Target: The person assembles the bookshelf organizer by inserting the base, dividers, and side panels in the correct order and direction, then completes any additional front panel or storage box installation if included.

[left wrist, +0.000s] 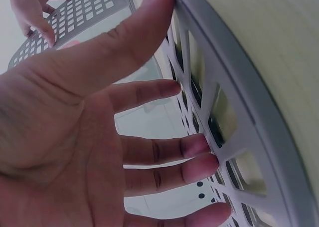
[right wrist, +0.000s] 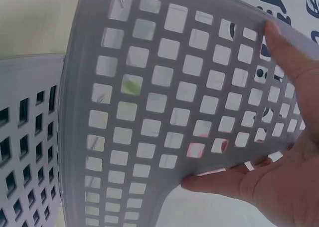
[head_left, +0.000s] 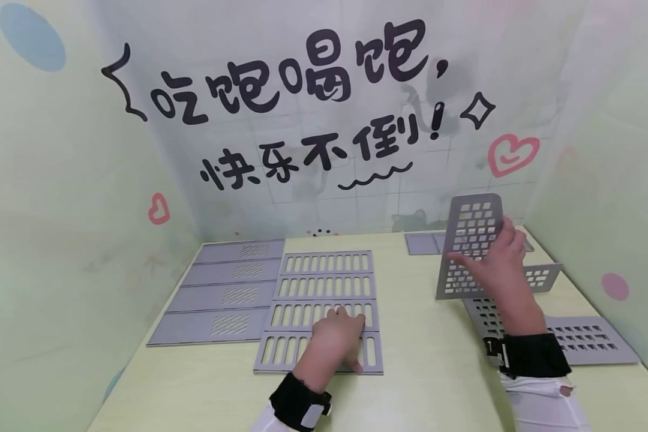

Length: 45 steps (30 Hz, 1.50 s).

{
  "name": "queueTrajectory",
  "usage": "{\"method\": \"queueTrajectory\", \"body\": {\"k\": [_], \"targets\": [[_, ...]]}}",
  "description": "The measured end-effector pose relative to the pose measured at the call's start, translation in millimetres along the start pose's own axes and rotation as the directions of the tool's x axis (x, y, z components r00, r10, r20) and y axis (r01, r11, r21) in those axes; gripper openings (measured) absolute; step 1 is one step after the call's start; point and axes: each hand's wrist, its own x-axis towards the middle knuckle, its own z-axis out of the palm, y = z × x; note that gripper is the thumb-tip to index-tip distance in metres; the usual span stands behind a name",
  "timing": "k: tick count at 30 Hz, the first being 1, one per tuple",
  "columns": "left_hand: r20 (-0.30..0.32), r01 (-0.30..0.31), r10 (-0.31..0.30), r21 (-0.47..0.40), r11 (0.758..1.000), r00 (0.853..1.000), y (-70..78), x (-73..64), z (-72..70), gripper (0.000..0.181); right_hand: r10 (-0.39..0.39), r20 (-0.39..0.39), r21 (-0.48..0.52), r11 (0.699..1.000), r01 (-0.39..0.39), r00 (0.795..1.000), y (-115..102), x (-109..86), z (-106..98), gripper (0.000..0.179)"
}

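Note:
My left hand (head_left: pixel 337 336) lies over a grey panel with rows of long slots (head_left: pixel 326 275). Its fingers are extended, tips touching the slotted surface, and in the left wrist view the thumb meets the near edge. On the right, my right hand (head_left: pixel 502 270) holds a grey panel with square holes (head_left: pixel 453 231) upright, thumb on one long edge and fingers on the opposite one. Below and beside it are more grey parts with square holes: a flat one (head_left: pixel 621 351) and a standing flap (head_left: pixel 557 270).
Several grey strips with slanted cuts (head_left: pixel 194 297) lie at the left, against the slotted panel. A small grey piece (head_left: pixel 422 244) sits by the back wall. Printed cloth walls enclose the pale table (head_left: pixel 410 342) at the back and both sides.

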Motion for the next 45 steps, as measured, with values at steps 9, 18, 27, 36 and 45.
{"method": "queueTrajectory", "body": {"k": [9,18,27,36,45], "targets": [[0.085,0.065,-0.055,-0.122,0.990,0.995,-0.9,3.3,-3.3,0.115,-0.024,0.078,0.038,0.999,0.021,0.997,12,2.9,-18,0.077],[0.102,0.017,-0.002,-0.147,0.989,0.995,11.3,5.3,-0.7,0.114,-0.063,0.090,0.062,0.996,0.058,0.994,0,21.2,-7,0.059],[0.109,0.031,-0.019,-0.111,0.993,0.994,45.5,15.2,-5.5,0.117,-0.098,0.110,0.094,0.992,0.087,0.989,-25,89.9,11,0.063],[0.126,0.026,-0.016,-0.081,0.996,0.992,63.5,13.8,-1.9,0.117,0.010,0.198,0.077,0.997,-0.026,0.980,-32,109.1,36,0.075],[0.133,0.030,-0.024,-0.047,0.998,0.991,70.9,9.5,-2.0,0.117,0.002,0.217,0.068,0.998,-0.018,0.976,-29,115.1,49,0.078]]}}
